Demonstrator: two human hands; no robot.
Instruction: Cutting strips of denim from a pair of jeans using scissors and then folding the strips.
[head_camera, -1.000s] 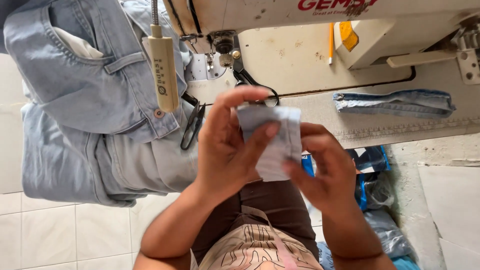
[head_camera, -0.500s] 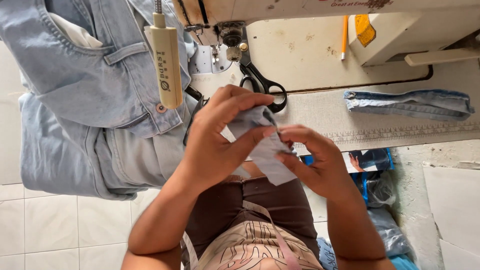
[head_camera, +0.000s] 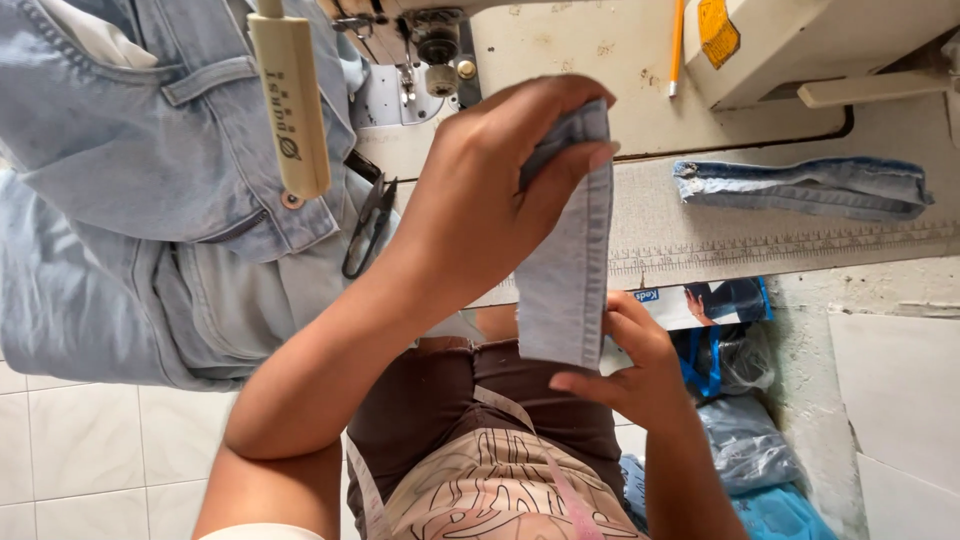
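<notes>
1. The left hand is closed around the upper end of a pale denim strip, thumb and fingers pinching it just in front of the sewing machine; the right hand is loosely curled at the strip's lower end, fingers pressed to its underside, over the person's lap.
2. The strip hangs stretched between the two hands, off the bench, near the front edge; it looks folded lengthwise and flattened, so by my reading the folding is done and the sewing is not; no stitching on it can be made out.
3. A second denim strip, darker, lies flat toward the right end of the bench, well apart from the hands; it looks like a piece waiting its turn.
4. Pale blue jeans drape over the left end of the bench and hang down past its edge; black thread snips lie just beside them, near the needle area.
5. A cream-coloured handle hangs in front of the jeans; a yellow pencil rests on the machine bed toward the back.
6. The bench top is worn and off-white, with a ruler scale along its front edge.
7. Below it, white floor tiles show on the left; blue plastic bags sit under the right side against a rough wall.
</notes>
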